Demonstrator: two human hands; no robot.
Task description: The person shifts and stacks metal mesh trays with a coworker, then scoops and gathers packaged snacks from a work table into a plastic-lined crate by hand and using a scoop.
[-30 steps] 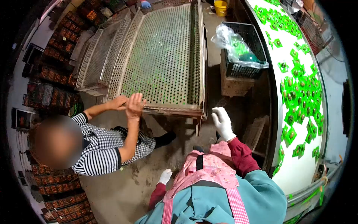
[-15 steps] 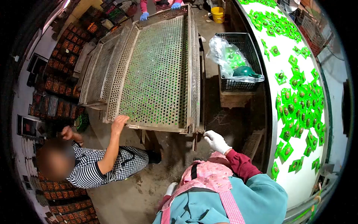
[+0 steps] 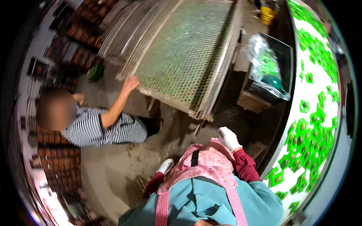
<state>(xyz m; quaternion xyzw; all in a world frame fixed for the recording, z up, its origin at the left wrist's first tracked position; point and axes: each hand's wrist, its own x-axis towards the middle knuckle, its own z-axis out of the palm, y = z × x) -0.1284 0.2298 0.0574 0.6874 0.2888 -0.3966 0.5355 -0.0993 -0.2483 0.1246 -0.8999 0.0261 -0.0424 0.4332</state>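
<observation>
My right hand [image 3: 229, 138], in a white glove, is in front of my pink apron, below the near corner of the perforated metal table [image 3: 184, 49]. Nothing shows in it, and its fingers look loosely bent, not clenched. Lower and to the left, beside the apron [image 3: 203, 162], is my left hand [image 3: 165, 165], also white-gloved. It hangs apart from the table, and its fingers are too small and blurred to make out. Neither hand touches anything that I can see, other than perhaps the apron.
At left, a person in a striped top [image 3: 90, 126] rests a hand [image 3: 131, 83] on the table's near left corner. A black crate [image 3: 286, 56] holds clear plastic and green material. The white surface [image 3: 281, 150] at right bears many green squares with round dark items. A yellow bucket [image 3: 267, 15] stands behind.
My view has turned and shifted, so the table now sits higher and tilted. My left hand shows more clearly beside the apron. The other person's hand remains on the table's edge.
</observation>
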